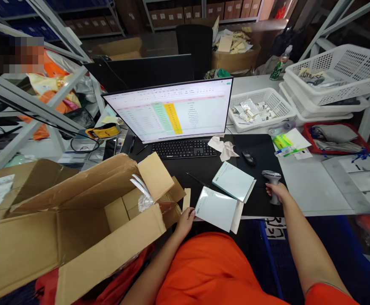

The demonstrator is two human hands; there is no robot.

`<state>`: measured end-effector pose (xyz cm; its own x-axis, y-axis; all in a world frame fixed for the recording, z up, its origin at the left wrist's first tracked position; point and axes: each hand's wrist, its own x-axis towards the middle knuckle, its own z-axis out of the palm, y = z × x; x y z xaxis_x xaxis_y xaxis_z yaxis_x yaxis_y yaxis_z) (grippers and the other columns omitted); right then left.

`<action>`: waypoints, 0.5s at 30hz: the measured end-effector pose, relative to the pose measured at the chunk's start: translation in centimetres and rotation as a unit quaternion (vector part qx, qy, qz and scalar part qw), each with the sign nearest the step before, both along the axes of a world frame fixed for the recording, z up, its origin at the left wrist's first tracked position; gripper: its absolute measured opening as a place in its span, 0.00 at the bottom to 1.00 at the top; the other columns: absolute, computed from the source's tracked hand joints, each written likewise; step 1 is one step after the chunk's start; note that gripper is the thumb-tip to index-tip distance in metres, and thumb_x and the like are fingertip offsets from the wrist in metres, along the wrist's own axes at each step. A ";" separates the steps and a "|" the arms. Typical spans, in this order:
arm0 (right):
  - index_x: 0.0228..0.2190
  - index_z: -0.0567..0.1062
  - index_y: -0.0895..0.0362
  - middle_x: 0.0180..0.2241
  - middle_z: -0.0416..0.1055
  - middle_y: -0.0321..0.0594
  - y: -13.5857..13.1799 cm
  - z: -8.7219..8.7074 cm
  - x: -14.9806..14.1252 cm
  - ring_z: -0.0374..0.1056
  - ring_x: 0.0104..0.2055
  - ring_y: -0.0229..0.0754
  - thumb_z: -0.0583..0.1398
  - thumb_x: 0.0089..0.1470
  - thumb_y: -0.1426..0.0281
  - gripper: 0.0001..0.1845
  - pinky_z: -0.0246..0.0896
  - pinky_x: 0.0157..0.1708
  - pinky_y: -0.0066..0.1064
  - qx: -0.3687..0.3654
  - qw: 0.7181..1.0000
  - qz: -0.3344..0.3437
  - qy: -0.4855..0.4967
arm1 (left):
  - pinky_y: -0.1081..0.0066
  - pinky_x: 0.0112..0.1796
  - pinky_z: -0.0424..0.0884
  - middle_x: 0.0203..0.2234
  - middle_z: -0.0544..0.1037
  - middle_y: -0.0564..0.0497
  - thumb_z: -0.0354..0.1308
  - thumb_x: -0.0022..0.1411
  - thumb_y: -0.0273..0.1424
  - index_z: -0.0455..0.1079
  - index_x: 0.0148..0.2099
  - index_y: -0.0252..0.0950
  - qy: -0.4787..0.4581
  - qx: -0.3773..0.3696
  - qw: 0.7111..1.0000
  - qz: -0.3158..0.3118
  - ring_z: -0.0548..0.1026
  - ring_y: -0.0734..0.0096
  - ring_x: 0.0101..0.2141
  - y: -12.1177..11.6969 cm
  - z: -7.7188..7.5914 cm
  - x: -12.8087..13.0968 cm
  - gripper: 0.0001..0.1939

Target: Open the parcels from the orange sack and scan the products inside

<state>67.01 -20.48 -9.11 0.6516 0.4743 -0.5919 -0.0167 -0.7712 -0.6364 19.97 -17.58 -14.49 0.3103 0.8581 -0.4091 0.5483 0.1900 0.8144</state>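
My right hand [277, 191] is closed around the handle of a grey-and-white barcode scanner [272, 176], held upright at the right end of the desk mat. At the desk's front edge, my left hand [185, 221] pinches the left edge of a pale blue booklet [216, 207]. A second pale blue booklet [232, 181] lies just behind it, and the two touch or overlap slightly. Both have small dark print on the cover and a whitish flap or sheet showing at the right side. Left of my left hand stands a large open cardboard box [86, 220] with smaller cartons inside.
Behind the booklets are a keyboard [185, 149], a mouse [248, 158], crumpled paper [225, 148] and a monitor [178, 112] showing a spreadsheet. White baskets [261, 111] and a red tray [335, 140] stand at the right. Another carton [22, 190] sits far left.
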 end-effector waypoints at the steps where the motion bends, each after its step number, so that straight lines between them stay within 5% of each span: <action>1: 0.37 0.72 0.61 0.21 0.66 0.30 0.2 0.9 -0.4 0.62 0.19 0.32 0.64 0.58 0.63 0.13 0.62 0.22 0.27 -0.002 1.000 0.006 0.007 | 0.59 0.48 0.72 0.42 0.79 0.41 0.48 0.66 0.44 0.70 0.45 0.36 0.000 0.000 1.000 -0.001 0.78 0.57 0.43 0.0 -0.2 -0.1 0.18; 9: 0.37 0.70 0.57 0.18 0.66 0.30 0.6 8.5 -8.2 0.61 0.16 0.34 0.64 0.53 0.68 0.10 0.54 0.16 0.26 0.045 0.979 0.185 0.075 | 0.60 0.50 0.72 0.43 0.78 0.42 0.48 0.67 0.43 0.69 0.45 0.37 0.003 -0.003 1.000 -0.002 0.76 0.58 0.46 0.1 -0.8 -0.2 0.17; 15: 0.35 0.69 0.58 0.16 0.66 0.30 2.5 9.4 -13.7 0.60 0.14 0.35 0.65 0.52 0.71 0.10 0.53 0.16 0.26 0.021 0.952 0.297 0.078 | 0.59 0.50 0.73 0.42 0.78 0.43 0.48 0.67 0.42 0.70 0.43 0.37 0.007 -0.007 1.000 -0.010 0.76 0.58 0.46 0.2 -0.7 -0.2 0.16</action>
<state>53.32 -17.98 0.29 0.1675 0.7574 -0.6311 0.3173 -0.6475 -0.6928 19.81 -17.35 -15.23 0.3224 0.8454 -0.4259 0.5632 0.1903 0.8041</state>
